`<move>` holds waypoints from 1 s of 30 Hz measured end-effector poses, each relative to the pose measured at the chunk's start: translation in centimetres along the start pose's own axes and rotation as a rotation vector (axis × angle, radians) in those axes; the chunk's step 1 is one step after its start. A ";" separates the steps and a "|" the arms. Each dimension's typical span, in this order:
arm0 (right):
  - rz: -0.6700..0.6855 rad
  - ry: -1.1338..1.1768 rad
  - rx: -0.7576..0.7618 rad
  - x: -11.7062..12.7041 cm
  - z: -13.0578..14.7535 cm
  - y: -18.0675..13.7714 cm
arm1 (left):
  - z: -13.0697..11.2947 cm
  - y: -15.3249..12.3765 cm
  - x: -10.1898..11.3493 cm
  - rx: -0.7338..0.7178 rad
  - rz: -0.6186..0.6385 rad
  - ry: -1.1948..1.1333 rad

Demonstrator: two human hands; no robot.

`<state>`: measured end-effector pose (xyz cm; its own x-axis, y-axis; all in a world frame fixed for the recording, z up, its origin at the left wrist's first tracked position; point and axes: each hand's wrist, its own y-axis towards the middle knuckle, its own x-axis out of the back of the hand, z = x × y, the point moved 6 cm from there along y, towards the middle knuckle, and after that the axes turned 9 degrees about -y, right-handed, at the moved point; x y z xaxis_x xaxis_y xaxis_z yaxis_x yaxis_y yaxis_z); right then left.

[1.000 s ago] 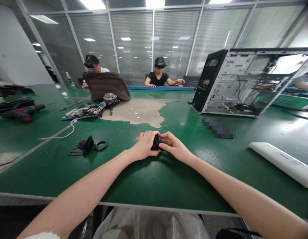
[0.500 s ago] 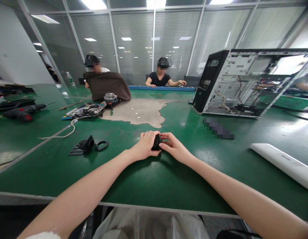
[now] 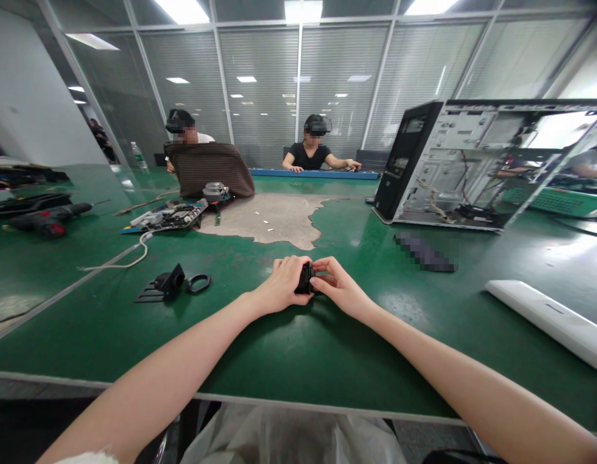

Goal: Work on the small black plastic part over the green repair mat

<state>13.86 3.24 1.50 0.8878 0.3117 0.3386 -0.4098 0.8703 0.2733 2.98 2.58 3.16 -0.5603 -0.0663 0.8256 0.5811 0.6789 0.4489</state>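
A small black plastic part (image 3: 305,278) is held between my two hands, low over the green table (image 3: 298,361). My left hand (image 3: 283,283) wraps round it from the left, covering much of it. From the right, the thumb and fingers of my right hand (image 3: 334,281) close on its edge. The part's exact kind cannot be made out. To the left lie a black bracket-like piece (image 3: 169,283) with a slotted flat plate and round socket, and beside it a black ring (image 3: 198,283).
An open computer case (image 3: 409,167) stands at the right. Nearer are a pixelated dark object (image 3: 425,252) and a long white panel (image 3: 544,319). Circuit boards (image 3: 170,216), a cable (image 3: 119,264) and a power drill (image 3: 49,219) lie left. Two people (image 3: 312,151) sit across the table.
My hands stay in nearly the same place with the black part between them. The view has shifted very slightly.
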 end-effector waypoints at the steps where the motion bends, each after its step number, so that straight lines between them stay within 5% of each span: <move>1: 0.001 -0.006 -0.014 0.0 -0.1 0.0 | 0.0 0.0 0.0 -0.001 -0.001 -0.004; 7: 0.080 0.030 0.060 -0.2 0.6 -0.3 | 0.0 0.0 0.1 0.000 -0.002 -0.013; 18: -0.001 -0.042 -0.024 0.1 -0.2 0.1 | -0.1 0.0 0.1 0.002 -0.003 -0.027; 24: 0.084 0.026 0.068 -0.2 0.7 -0.4 | 0.0 0.0 0.1 -0.003 -0.001 -0.016; 30: 0.030 -0.017 0.071 0.0 0.4 -0.2 | 0.0 0.0 0.0 0.000 -0.002 0.000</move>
<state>13.83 2.91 1.82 0.8715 0.3304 0.3624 -0.4506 0.8311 0.3258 2.95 2.54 3.17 -0.5615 -0.0679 0.8247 0.5799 0.6786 0.4507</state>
